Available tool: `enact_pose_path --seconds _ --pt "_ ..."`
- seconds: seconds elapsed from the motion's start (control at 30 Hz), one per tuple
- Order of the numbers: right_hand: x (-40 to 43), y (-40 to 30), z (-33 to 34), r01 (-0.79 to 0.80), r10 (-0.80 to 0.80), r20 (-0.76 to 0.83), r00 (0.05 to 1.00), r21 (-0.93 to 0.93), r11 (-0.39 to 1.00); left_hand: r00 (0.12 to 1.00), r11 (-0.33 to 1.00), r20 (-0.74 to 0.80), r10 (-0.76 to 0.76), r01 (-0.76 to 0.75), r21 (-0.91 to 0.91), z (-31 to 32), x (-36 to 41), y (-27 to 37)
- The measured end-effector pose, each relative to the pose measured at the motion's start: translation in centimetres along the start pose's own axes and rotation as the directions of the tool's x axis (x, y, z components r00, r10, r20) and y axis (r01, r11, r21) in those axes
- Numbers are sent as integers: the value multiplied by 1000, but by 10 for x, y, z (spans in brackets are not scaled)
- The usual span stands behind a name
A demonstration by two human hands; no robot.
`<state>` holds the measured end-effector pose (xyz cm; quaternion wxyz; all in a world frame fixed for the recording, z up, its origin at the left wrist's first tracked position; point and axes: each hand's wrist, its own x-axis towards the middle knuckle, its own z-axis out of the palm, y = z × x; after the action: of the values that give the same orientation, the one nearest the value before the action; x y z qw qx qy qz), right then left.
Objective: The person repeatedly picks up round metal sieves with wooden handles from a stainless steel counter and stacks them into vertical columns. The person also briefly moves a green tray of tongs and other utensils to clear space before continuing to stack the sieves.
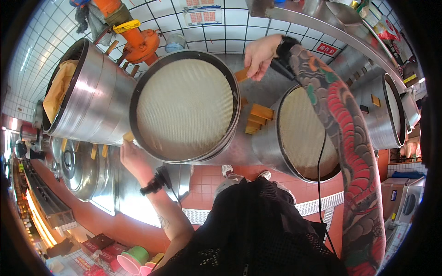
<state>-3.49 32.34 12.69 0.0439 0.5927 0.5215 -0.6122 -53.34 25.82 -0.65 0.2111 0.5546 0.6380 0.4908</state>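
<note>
A round metal steamer tier (184, 107) with a pale mesh bottom and dark rim stands at the centre, on top of a stack. My left hand (134, 157) grips its wooden handle at the lower left. Beyond its upper right side, my right hand (257, 62) has its fingers curled on the opposite wooden handle (241, 75). To the right stands another steamer stack (305, 131) with a mesh top and several wooden handles (261, 112), partly covered by my forearm. A taller steamer stack (93, 100) at the left holds a yellowish cloth (61, 88).
Behind the steamers stand an orange pipe fitting (143, 45) and a round gauge (175, 43) near the tiled wall. A metal shelf (297, 17) hangs at the upper right. Large domed lids (81, 169) lie lower left; another steamer stack (380, 114) stands far right.
</note>
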Motion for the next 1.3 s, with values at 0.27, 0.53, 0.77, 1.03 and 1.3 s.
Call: enact_pose_path --seconds 0.27,0.53,0.77,1.03,1.3 --pt "-173 30 49 203 -270 -314 910 -230 952 957 727 119 -265 279 -628 6 -36 135" --pt "-281 178 179 371 -17 -841 541 220 902 915 662 390 -105 357 -659 87 -95 192" --pt "-310 259 253 491 311 -933 181 360 793 765 593 637 -101 560 -579 156 -147 224" --pt "-293 288 276 595 407 -910 74 368 715 750 656 660 -37 517 -550 166 -157 234" --pt "-272 292 276 647 412 -906 96 371 666 764 660 628 -148 549 -512 171 -153 226"
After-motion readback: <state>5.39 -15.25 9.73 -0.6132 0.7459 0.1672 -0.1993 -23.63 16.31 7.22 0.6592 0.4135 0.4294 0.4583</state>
